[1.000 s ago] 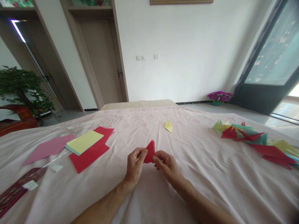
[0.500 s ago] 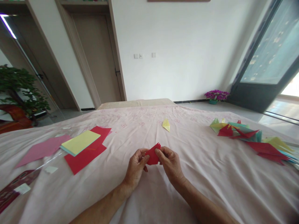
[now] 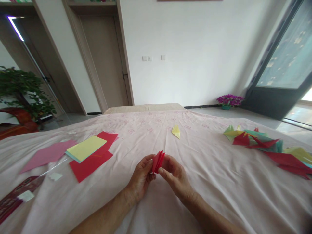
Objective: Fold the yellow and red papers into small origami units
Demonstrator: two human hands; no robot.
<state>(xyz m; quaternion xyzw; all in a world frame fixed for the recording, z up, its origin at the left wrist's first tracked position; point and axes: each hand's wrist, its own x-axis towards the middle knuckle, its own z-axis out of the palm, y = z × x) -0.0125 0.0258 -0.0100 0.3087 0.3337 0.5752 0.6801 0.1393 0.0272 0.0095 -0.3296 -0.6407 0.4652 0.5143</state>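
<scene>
A folded piece of red paper (image 3: 158, 162) stands nearly on edge between my hands, its pleated layers fanned towards me and its points upward. My left hand (image 3: 142, 173) grips it from the left, thumb and fingers closed on its side. On the other side, my right hand (image 3: 175, 174) curves around the paper, thumb near its lower corner and fingers behind its right edge; part of those fingers is hidden. Farther off, a small yellow folded paper (image 3: 176, 131) lies on the cloth.
The bed-like surface has a pale pink floral cloth (image 3: 136, 201). To the left lie red sheets (image 3: 92, 165), a yellow sheet stack (image 3: 86, 148), a pink sheet (image 3: 48, 155) and a phone (image 3: 18, 195). Several folded paper pieces (image 3: 265, 143) are heaped at the right.
The red paper has turned from lying broad side towards me to standing edge-on, its layers showing. My right thumb has moved off its face to the lower edge. The view has shifted slightly left.
</scene>
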